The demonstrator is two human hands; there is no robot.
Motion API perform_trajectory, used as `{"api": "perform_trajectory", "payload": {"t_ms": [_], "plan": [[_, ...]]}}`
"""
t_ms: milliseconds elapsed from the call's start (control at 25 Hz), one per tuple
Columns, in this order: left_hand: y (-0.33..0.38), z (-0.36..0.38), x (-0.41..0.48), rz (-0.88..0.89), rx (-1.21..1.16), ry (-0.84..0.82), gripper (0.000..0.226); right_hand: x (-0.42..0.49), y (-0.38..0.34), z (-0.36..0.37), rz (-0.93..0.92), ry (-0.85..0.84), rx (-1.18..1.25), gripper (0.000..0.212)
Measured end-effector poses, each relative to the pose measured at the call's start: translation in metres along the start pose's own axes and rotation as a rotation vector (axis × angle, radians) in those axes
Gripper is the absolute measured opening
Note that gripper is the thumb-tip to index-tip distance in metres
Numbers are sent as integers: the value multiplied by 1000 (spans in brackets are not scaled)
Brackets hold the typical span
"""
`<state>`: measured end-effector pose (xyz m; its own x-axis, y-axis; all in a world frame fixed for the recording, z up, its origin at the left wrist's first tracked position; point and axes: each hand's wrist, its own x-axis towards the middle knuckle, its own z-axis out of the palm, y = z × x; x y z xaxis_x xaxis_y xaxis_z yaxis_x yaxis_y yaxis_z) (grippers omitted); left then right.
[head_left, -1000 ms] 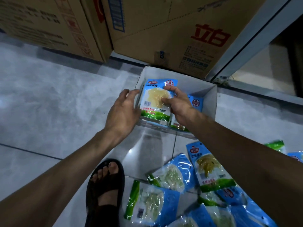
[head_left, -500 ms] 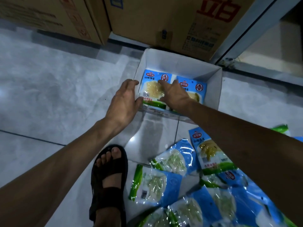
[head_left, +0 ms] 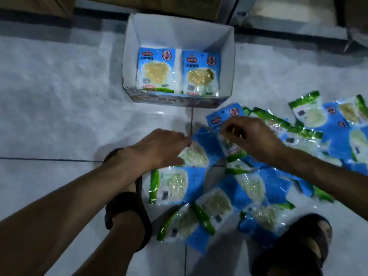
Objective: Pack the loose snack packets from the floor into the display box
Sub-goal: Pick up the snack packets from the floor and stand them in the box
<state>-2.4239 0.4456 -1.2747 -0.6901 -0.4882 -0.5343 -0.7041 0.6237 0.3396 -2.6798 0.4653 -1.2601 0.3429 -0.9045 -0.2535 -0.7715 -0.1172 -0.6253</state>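
The white display box (head_left: 129, 56) stands open on the tiled floor ahead of me. Two blue snack packets lie flat side by side in it, the left packet (head_left: 155, 70) and the right packet (head_left: 200, 75). Several loose packets (head_left: 249, 186) are scattered on the floor in front of the box and to the right. My right hand (head_left: 251, 137) curls its fingers onto a blue packet (head_left: 225, 117) just below the box's front right corner. My left hand (head_left: 159, 149) reaches flat to the edge of another packet (head_left: 196, 155), fingertips touching it.
My two sandalled feet stand at the pile, the left foot (head_left: 127, 206) beside it and the right foot (head_left: 294, 242) on its near edge. Brown cartons (head_left: 39, 5) line the wall behind the box. A door sill (head_left: 288, 28) runs at the upper right.
Both hands have left the box and come back down to the loose packets. The packet my right hand was placing now lies in the box beside the other. My view has tilted down.
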Motion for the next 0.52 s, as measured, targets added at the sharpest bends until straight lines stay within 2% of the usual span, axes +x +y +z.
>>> {"api": "perform_trajectory", "payload": {"t_ms": [40, 120, 200, 280, 400, 480, 520], "plan": [[5, 17, 0, 5, 72, -111, 67, -20, 8, 15, -10, -108, -59, 20], [14, 47, -1, 43, 184, -109, 91, -51, 21, 51, -117, -276, -275, 39], [21, 67, 1, 27, 226, -54, 95, -66, 28, 83, -205, -419, -498, 67], [24, 75, 5, -4, 228, -10, 91, -64, 24, 97, -227, -459, -571, 82], [19, 79, 9, -20, 183, 10, 78, -55, 18, 99, -266, -435, -589, 79], [13, 82, 9, -10, 115, -2, 65, -49, 15, 95, -239, -458, -533, 67], [11, 84, 8, -1, 69, -5, 58, -46, 13, 92, -205, -483, -430, 55]]}}
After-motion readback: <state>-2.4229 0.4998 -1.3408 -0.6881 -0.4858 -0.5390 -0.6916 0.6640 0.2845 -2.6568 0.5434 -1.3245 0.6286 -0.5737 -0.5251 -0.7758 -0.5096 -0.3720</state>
